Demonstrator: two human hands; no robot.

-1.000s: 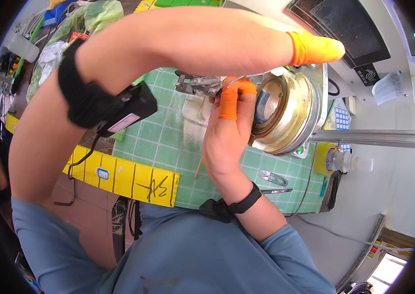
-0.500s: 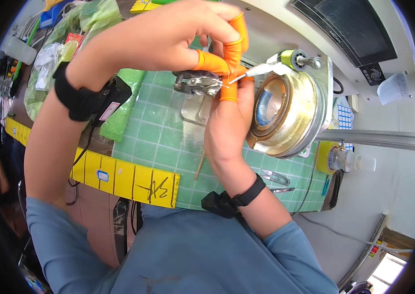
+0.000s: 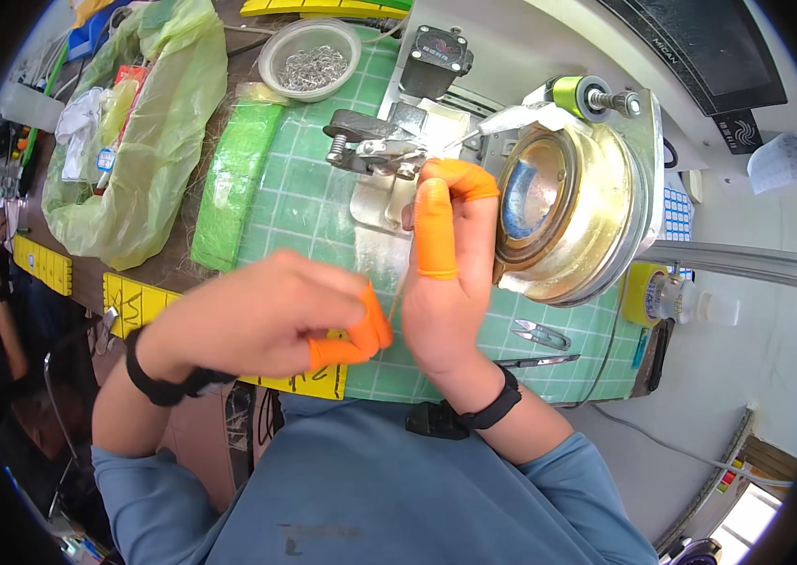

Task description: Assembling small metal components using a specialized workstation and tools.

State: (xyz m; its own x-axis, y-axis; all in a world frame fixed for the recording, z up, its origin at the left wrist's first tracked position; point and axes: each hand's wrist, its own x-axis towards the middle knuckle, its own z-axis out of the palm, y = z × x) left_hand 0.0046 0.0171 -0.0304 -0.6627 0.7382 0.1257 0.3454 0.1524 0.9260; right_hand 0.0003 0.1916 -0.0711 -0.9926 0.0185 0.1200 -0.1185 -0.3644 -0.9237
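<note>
My left hand [image 3: 271,315] is low over the front of the green mat, its orange-cotted thumb and fingers pinched together. Their tips are beside a thin wooden stick [image 3: 396,303]; whether they grip it is hidden. My right hand [image 3: 450,306] is raised beside a winding machine's large brassy wheel [image 3: 577,212], its orange-cotted thumb and forefinger closed together. These fingertips are just under the small metal clamp [image 3: 375,151] with a spring. What they pinch is too small to make out. A thin metal nozzle [image 3: 474,135] points toward the clamp.
A bowl of small metal pieces [image 3: 312,66] stands at the back, near a green bundle of strands [image 3: 238,179] and a pale green plastic bag [image 3: 149,202]. Thread snips [image 3: 541,334] and tweezers [image 3: 539,361] lie on the mat [image 3: 318,221] at right. A yellow-labelled bottle [image 3: 648,294] is beyond.
My left hand has come down from the clamp to the mat's front, near the wooden stick. My right hand has stayed near the clamp, its fingers now upright. The bowl has come into view.
</note>
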